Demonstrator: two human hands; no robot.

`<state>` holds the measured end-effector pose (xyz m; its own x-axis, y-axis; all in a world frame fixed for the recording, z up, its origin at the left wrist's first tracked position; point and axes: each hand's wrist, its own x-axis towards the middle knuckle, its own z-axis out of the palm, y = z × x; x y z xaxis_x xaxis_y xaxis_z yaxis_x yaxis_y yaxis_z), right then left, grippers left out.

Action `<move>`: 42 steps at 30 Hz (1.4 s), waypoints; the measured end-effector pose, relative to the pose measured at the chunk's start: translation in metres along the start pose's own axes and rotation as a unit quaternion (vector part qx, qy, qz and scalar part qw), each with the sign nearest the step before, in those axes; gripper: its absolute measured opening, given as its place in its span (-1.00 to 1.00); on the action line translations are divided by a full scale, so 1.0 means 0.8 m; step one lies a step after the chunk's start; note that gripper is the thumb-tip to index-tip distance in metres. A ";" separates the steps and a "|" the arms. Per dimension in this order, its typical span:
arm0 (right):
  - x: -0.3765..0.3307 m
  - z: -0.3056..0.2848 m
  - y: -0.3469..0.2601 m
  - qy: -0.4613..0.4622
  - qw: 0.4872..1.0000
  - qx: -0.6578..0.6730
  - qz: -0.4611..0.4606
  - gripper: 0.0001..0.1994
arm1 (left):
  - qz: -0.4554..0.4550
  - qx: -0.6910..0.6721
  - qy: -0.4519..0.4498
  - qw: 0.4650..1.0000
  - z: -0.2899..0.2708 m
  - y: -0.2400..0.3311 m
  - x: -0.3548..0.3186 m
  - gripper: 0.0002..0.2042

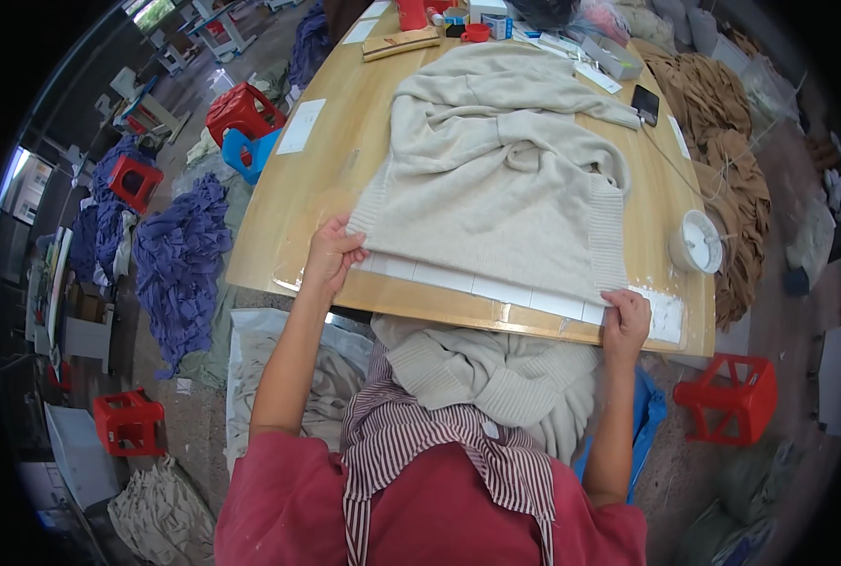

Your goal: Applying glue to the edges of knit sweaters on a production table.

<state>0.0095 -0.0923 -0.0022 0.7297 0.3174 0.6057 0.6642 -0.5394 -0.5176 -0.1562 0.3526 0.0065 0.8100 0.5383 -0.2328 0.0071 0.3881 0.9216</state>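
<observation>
A cream knitted sweater (496,212) lies spread on the wooden table, its body toward me and its upper part bunched in folds farther away. With fingers closed, my left hand (332,253) pinches the near left corner. The near right corner is gripped between the thumb and fingers of my right hand (626,316). Between them the near edge runs fairly straight, just above a strip of white paper (439,275) on the tabletop. More cream knitwear (496,368) is heaped on my lap, below the table's edge.
A white tub (696,242) stands by the table's right edge, and a phone (645,104) with a cable lies beyond it. Small boxes (613,57) crowd the far end. Brown cloth (736,217), purple cloth (184,264) and red stools (730,396) surround the table.
</observation>
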 end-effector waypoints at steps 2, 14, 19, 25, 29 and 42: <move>0.001 0.004 -0.002 -0.002 1.000 0.003 -0.002 -0.75 | 0.010 0.001 0.003 1.000 -0.003 -0.002 -0.002 -0.69; -0.004 -0.008 0.011 0.004 1.000 -0.002 -0.025 -0.72 | 0.269 0.331 0.211 0.880 0.025 -0.032 -0.018 -0.64; 0.016 -0.036 0.035 -0.068 0.997 -0.003 -0.033 -0.79 | 0.323 0.431 0.035 0.842 0.172 -0.035 -0.083 -0.84; 0.034 -0.055 0.071 -0.078 0.980 -0.040 -0.180 -0.79 | 0.454 0.441 -0.267 0.726 0.397 -0.121 -0.076 -0.77; 0.034 -0.079 0.089 -0.072 0.972 -0.014 -0.224 -0.77 | 0.490 0.476 -0.297 0.667 0.427 -0.171 -0.068 -0.76; 0.026 -0.101 0.114 -0.143 0.967 0.043 -0.205 -0.72 | 0.523 0.485 -0.284 0.641 0.447 -0.182 -0.076 -0.72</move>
<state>0.0724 -0.1979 0.0117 0.4095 0.6999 0.5852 0.9092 -0.2605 -0.3247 0.0030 -0.0043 -0.0023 0.7497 -0.3417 0.5667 -0.5758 -0.7589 0.3041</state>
